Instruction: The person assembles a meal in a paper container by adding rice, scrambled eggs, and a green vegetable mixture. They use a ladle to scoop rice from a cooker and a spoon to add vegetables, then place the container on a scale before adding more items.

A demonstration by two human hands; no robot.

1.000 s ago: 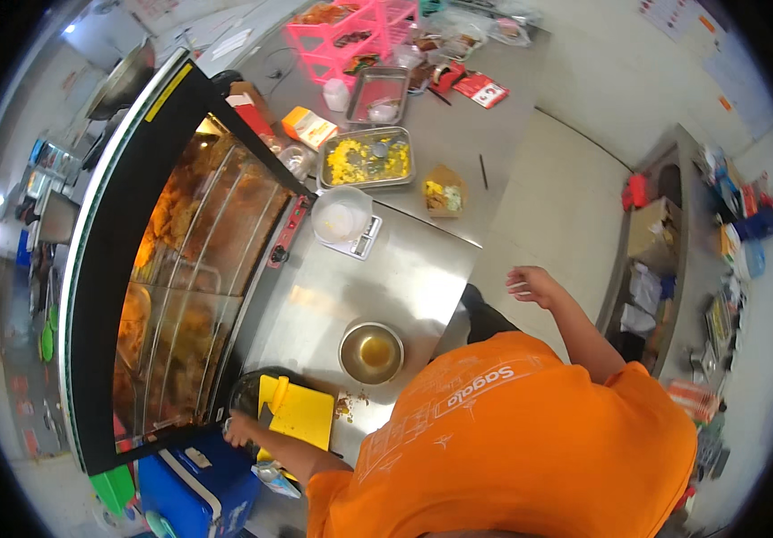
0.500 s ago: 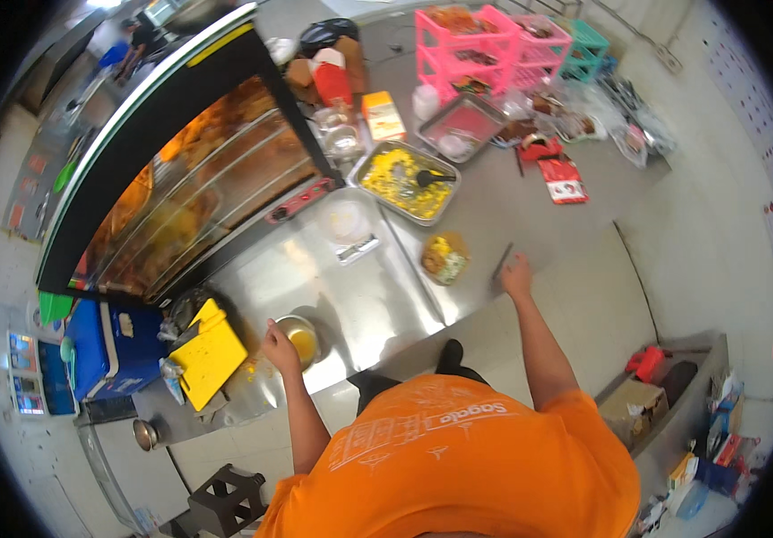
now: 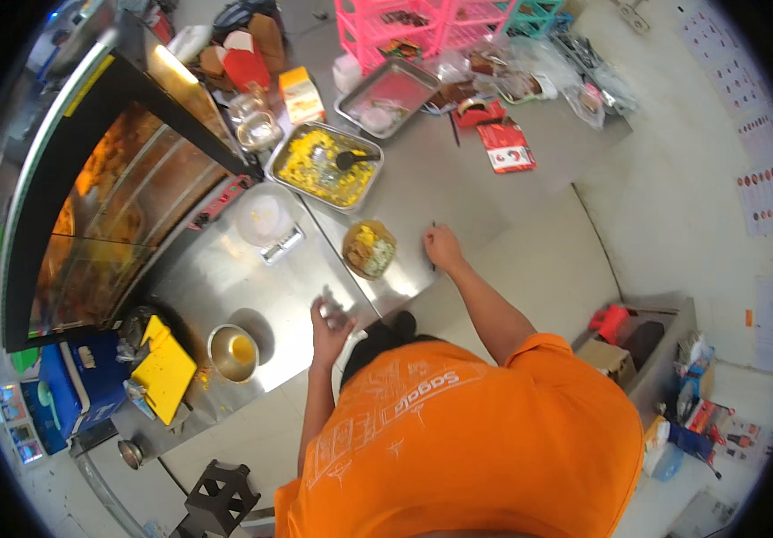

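Observation:
My left hand (image 3: 331, 332) hovers near the front edge of the steel counter (image 3: 283, 300), its fingers apart and holding nothing. To its left stands a metal bowl (image 3: 221, 363) with yellow liquid in the bottom. In my right hand (image 3: 441, 247) is a thin dark stick-like thing (image 3: 434, 225), mostly covered by the fingers; its kind cannot be made out. Between the hands, a little farther off, a brown takeaway bowl (image 3: 348, 250) contains whitish rice, yellow pieces and brown food. Behind that lies a steel tray (image 3: 348, 204) of yellow pieces with a black scoop (image 3: 350, 160).
A glass-fronted food cabinet (image 3: 126, 188) stands at left. Nearer are a yellow cutting board (image 3: 164, 369) and a blue cool box (image 3: 82, 386). A kitchen scale (image 3: 277, 247) sits mid-counter. At the back are an emptier tray (image 3: 409, 79), pink baskets (image 3: 364, 36) and a red packet (image 3: 505, 146).
My left hand has left the side of the metal bowl and moved right, its fingers opening. My right hand still grips the dark stick. The whole view has shifted, with the counter things now farther left.

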